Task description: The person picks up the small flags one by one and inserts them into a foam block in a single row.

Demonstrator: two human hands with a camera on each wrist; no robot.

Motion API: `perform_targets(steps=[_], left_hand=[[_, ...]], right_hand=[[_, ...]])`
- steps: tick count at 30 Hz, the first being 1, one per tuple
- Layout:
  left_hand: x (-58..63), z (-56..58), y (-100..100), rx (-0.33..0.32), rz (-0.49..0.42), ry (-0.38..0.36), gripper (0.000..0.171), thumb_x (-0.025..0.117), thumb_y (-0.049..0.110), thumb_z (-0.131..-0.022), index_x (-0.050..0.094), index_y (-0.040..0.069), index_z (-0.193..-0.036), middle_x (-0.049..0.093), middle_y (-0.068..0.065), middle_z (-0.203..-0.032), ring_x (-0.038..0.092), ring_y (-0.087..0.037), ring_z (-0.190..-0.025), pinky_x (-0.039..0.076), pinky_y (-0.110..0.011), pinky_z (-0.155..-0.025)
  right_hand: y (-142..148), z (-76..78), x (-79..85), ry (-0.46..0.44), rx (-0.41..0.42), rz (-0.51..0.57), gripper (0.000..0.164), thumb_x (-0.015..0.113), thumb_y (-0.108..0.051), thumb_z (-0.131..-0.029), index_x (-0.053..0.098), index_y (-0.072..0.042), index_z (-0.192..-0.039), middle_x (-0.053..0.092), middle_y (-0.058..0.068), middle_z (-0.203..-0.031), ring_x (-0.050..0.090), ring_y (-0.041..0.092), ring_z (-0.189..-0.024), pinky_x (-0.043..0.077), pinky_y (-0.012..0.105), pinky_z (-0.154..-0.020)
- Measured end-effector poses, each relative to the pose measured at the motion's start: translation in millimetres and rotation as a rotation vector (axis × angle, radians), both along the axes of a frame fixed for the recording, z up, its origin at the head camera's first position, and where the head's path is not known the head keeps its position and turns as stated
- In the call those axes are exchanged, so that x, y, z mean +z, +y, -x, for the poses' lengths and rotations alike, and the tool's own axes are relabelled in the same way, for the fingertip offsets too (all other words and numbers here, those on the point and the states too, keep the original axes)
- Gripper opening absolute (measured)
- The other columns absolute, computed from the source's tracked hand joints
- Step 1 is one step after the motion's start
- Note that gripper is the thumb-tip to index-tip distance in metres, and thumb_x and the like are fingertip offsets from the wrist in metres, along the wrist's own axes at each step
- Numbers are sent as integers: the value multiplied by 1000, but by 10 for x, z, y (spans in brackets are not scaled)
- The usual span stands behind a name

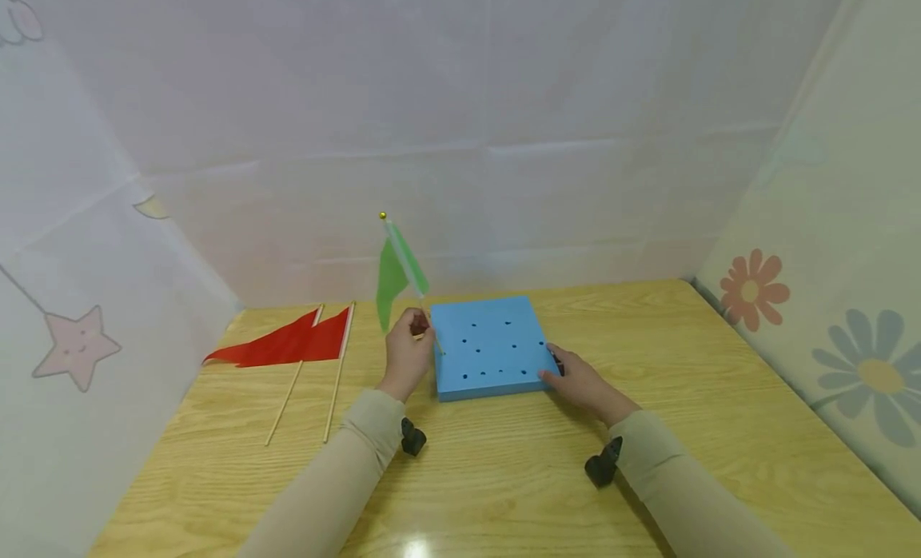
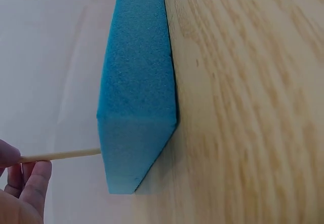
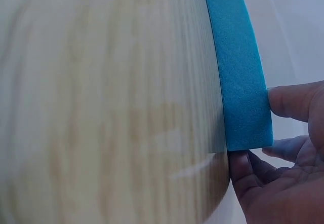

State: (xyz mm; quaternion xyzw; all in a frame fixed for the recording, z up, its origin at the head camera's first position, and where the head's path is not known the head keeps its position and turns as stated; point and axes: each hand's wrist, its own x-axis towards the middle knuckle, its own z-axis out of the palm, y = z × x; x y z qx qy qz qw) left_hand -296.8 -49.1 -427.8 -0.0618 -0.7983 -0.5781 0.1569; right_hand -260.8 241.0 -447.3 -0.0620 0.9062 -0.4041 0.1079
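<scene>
A small green flag (image 1: 392, 282) with a gold bead on top leans up and to the left over a blue foam block (image 1: 492, 334). My left hand (image 1: 407, 354) pinches its thin wooden stick (image 2: 73, 154) between thumb and fingers. The stick's lower end meets the block's top near the left side; whether it sits inside a hole I cannot tell. Several small dark holes dot the block's top. At the near right corner my right hand (image 1: 581, 384) grips the block, with the thumb (image 3: 291, 101) on the top edge and fingers against the side.
Two red pennant flags (image 1: 295, 342) on wooden sticks lie on the wooden table (image 1: 460, 478) to the left. A pale cloth wall (image 1: 460, 182) stands behind the table, with printed cloth at both sides.
</scene>
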Motion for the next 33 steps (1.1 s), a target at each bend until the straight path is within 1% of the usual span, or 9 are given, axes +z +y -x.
perform_targets(steps=[3,8,12,16,19,23,29,31,33], left_hand=[[4,16,18,-19,35,16,9,60,-4,-99,62,-3,-107,63,-14,-100,65,-35,-105,56,-48,-87],[23,36,28,-64,109,69,10,61,-6,-97,63,-3,-107,65,-17,-102,67,-37,-103,58,-49,-87],[31,30,25,-72,112,79,10,61,-6,-97,63,-2,-106,65,-17,-102,66,-36,-102,58,-48,-86],[33,10,7,-79,101,68,10,61,-6,-98,62,-1,-106,64,-16,-101,66,-35,-102,58,-49,-87],[19,2,-23,-74,93,34,12,62,-3,-98,62,0,-110,63,-14,-101,65,-34,-102,57,-48,-86],[-36,-2,-95,-63,82,-37,25,64,0,-99,60,-3,-123,63,-13,-106,65,-32,-103,56,-45,-89],[-78,-27,-206,-96,68,-106,39,66,8,-100,53,-4,-135,61,-16,-118,62,-33,-111,52,-48,-97],[-71,-47,-234,-112,39,-137,41,65,12,-101,51,-2,-138,60,-17,-123,60,-34,-115,51,-49,-98],[-62,-65,-259,-134,-20,-169,43,61,16,-104,49,-2,-141,57,-18,-127,58,-36,-118,50,-50,-100]], right_hand=[[11,12,-15,-1,-9,4,67,55,-17,-108,22,13,-157,31,38,-155,38,52,-140,33,62,-113],[27,25,-43,-2,-12,34,66,55,-16,-108,22,12,-157,32,39,-154,39,52,-139,34,62,-112],[38,31,-61,0,-9,48,67,55,-18,-108,20,12,-158,31,39,-155,38,53,-139,34,63,-112],[43,38,-97,-3,-11,55,68,55,-18,-108,20,11,-158,30,39,-156,37,52,-140,33,62,-113],[39,33,-114,-6,-19,64,68,55,-18,-108,20,11,-158,30,39,-156,36,52,-141,33,62,-113],[21,12,-122,-7,-14,62,68,55,-18,-108,21,11,-158,30,38,-156,36,52,-141,33,62,-113],[28,-7,-104,-10,-17,67,68,55,-19,-108,20,10,-159,28,39,-157,34,53,-142,32,63,-114],[31,-4,-96,-9,-19,69,69,55,-19,-108,19,10,-159,27,38,-158,33,53,-143,32,63,-114],[31,-1,-86,-7,-18,70,69,55,-20,-108,19,10,-159,27,39,-158,33,53,-143,32,63,-113]])
